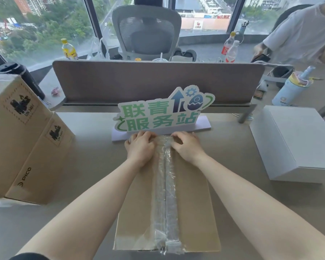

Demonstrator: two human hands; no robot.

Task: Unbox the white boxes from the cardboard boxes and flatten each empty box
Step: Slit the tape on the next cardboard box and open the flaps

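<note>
Two hands at the far end of a taped box

Both arms reach forward over the cardboard box on the table. The left hand and right hand curl their fingers at the far end of the clear tape, gripping it on either side of the seam.

Fingertips hidden past cardboard box edge.

Person: both forearms bare to the elbow, no watch, rings or gloves seen; dark sleeve edge shows at the left upper arm only
</note>
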